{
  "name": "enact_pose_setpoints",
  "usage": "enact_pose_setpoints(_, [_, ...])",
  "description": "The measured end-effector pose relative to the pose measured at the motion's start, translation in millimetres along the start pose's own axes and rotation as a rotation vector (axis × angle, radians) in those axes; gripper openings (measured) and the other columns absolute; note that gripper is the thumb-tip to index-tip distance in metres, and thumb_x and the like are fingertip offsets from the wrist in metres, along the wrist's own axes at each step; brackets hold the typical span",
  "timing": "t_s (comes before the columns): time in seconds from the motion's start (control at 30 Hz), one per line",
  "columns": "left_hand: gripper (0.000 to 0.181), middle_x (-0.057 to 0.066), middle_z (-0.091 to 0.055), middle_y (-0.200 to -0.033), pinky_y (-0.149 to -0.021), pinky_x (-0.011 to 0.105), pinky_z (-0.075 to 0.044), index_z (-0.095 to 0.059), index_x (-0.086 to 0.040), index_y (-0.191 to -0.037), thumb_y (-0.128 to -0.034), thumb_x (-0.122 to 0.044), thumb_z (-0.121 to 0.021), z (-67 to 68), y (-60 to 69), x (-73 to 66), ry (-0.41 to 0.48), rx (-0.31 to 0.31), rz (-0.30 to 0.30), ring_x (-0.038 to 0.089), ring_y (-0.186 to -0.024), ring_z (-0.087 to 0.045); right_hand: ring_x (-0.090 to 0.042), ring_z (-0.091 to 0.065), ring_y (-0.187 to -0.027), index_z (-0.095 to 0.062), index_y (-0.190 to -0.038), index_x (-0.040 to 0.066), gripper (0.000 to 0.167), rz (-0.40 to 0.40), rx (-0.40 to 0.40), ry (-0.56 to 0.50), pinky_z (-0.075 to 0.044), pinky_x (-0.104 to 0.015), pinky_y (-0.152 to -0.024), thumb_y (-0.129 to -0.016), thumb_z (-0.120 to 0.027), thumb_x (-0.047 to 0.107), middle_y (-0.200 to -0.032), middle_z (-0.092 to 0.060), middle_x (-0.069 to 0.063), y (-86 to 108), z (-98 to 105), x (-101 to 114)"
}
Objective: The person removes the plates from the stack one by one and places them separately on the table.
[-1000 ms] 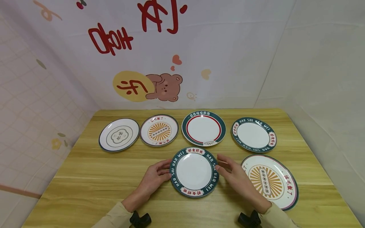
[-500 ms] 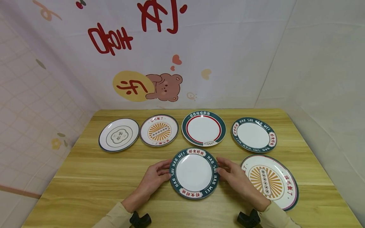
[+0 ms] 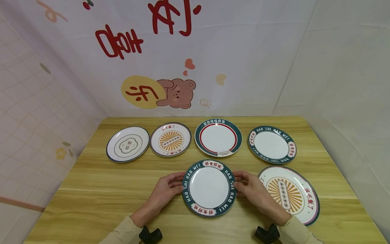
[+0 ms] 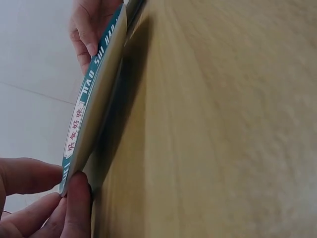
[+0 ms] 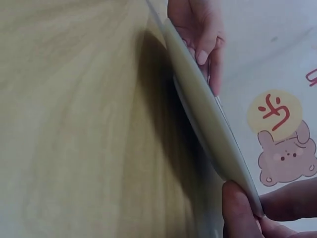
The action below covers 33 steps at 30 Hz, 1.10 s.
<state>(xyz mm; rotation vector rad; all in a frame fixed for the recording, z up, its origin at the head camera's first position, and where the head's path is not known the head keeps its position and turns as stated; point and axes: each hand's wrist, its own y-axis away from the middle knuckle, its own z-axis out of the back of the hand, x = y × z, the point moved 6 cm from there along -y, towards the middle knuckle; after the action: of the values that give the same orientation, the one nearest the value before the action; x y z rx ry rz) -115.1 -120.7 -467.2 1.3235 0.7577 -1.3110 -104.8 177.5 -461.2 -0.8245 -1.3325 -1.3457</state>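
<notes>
Between the two hands in the head view is a plate (image 3: 209, 187) with a white middle and a dark green rim lettered in white, with red-lettered labels. My left hand (image 3: 164, 190) pinches its left edge, thumb over the rim and fingers beneath, as the left wrist view shows. On the opposite edge, my right hand (image 3: 253, 191) pinches the rim the same way. In the right wrist view the pale underside of the plate (image 5: 208, 119) shows above its shadow on the wood. Whether the plate's foot touches the table is unclear.
Along the back of the wooden table (image 3: 100, 193) lie a white plate (image 3: 128, 144), a sunburst plate (image 3: 170, 139), a red-ringed green-rimmed plate (image 3: 218, 137) and another green-rimmed plate (image 3: 272, 144). A larger sunburst plate (image 3: 290, 195) lies right, partly behind the right forearm. A printed wall (image 3: 243, 67) stands behind.
The held plate has turned slightly clockwise and come a little nearer to me. My right hand has shifted slightly toward me along with its edge. The left hand has stayed nearly still.
</notes>
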Motion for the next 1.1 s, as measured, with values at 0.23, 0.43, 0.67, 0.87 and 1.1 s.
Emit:
enact_pose_setpoints(0.23, [0.045,0.017,-0.067,-0.132,-0.097,0.037,-0.057,-0.062,0.000,-0.140,-0.0959,-0.006,-0.068,-3.4,-0.3,-5.6,0.031,0.024,0.027,0.029,-0.118,-0.065,-0.028,-0.065,-0.102,-0.051,-0.139,-0.014,0.043,0.002,0.034,-0.011,-0.064,-0.039,-0.079,-0.097,-0.059,-0.004,-0.121,-0.058,-0.025,1.0,8,4])
enact_pose_setpoints(0.43, [0.041,0.020,-0.065,-0.134,-0.094,0.035,-0.059,-0.061,0.004,-0.139,-0.0986,-0.005,-0.064,-4.7,-1.0,-7.7,0.115,0.038,0.031,0.028,-0.119,-0.065,-0.028,-0.065,-0.101,-0.052,-0.138,-0.012,0.043,-0.025,0.024,0.018,-0.064,-0.038,-0.080,-0.097,-0.060,-0.003,-0.121,-0.058,-0.024,2.2,17,5])
enact_pose_setpoints(0.67, [0.044,0.022,-0.066,-0.131,-0.093,0.038,-0.060,-0.058,0.005,-0.140,-0.0976,-0.004,-0.062,2.4,-0.6,-5.4,0.150,-0.005,0.036,0.032,-0.117,-0.066,-0.027,-0.066,-0.101,-0.050,-0.140,-0.014,0.044,-0.013,0.057,0.053,-0.064,-0.038,-0.079,-0.098,-0.060,-0.002,-0.123,-0.059,-0.025,4.6,26,10])
enact_pose_setpoints(0.87, [0.046,0.023,-0.066,-0.129,-0.090,0.036,-0.060,-0.058,0.005,-0.140,-0.0957,-0.003,-0.062,7.5,-0.5,-6.3,0.191,-0.041,0.021,0.034,-0.115,-0.067,-0.026,-0.066,-0.098,-0.049,-0.140,-0.015,0.045,-0.001,0.094,0.079,-0.064,-0.037,-0.078,-0.098,-0.059,-0.001,-0.120,-0.059,-0.024,2.2,31,13])
enact_pose_setpoints(1.1, [0.043,0.021,-0.068,-0.128,-0.090,0.036,-0.060,-0.059,0.004,-0.140,-0.0980,-0.004,-0.064,11.1,2.3,-7.4,0.208,-0.075,0.034,0.033,-0.113,-0.068,-0.025,-0.064,-0.096,-0.049,-0.140,-0.015,0.044,-0.019,0.095,0.101,-0.064,-0.037,-0.078,-0.099,-0.058,-0.002,-0.118,-0.058,-0.022,-1.9,36,13])
